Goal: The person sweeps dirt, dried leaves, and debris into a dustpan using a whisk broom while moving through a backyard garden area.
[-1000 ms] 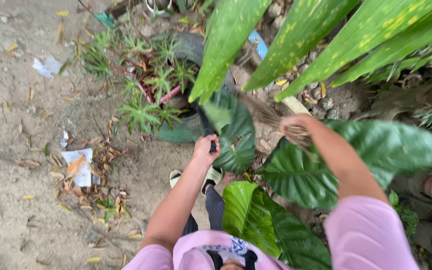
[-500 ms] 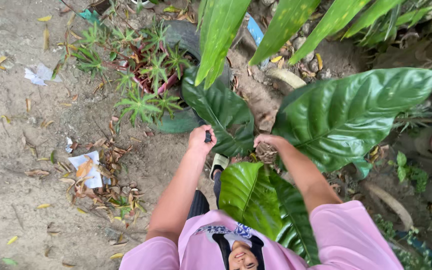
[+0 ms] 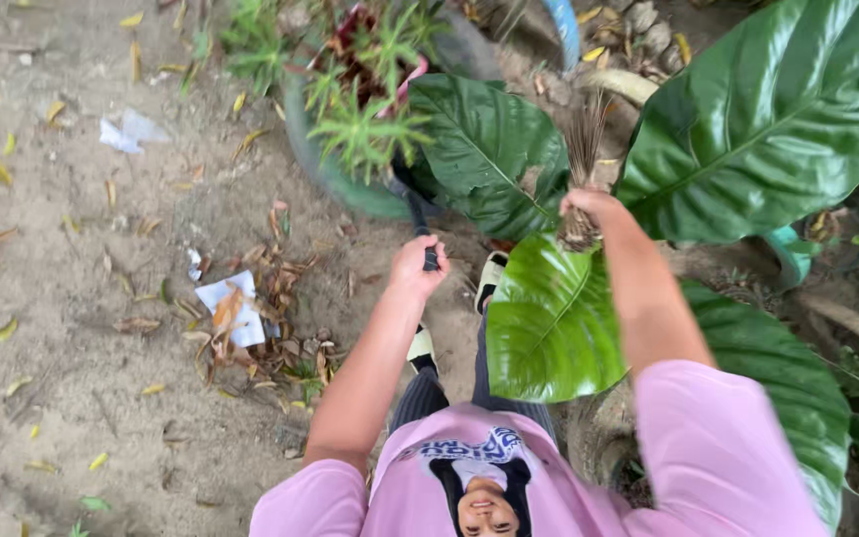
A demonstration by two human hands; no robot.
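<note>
Seen from above: the left hand (image 3: 415, 267) grips a dark dustpan handle (image 3: 418, 214) and the right hand (image 3: 589, 207) clutches a stick broom (image 3: 581, 164) – both near large green leaves (image 3: 494, 149). Swept carelessly, the bristles could tear a leaf or scatter the dry leaf pile (image 3: 265, 328) on the dirt.

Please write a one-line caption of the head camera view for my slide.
Left hand grips a dark handle; right hand holds a stick broom bundle among big green leaves.
</note>
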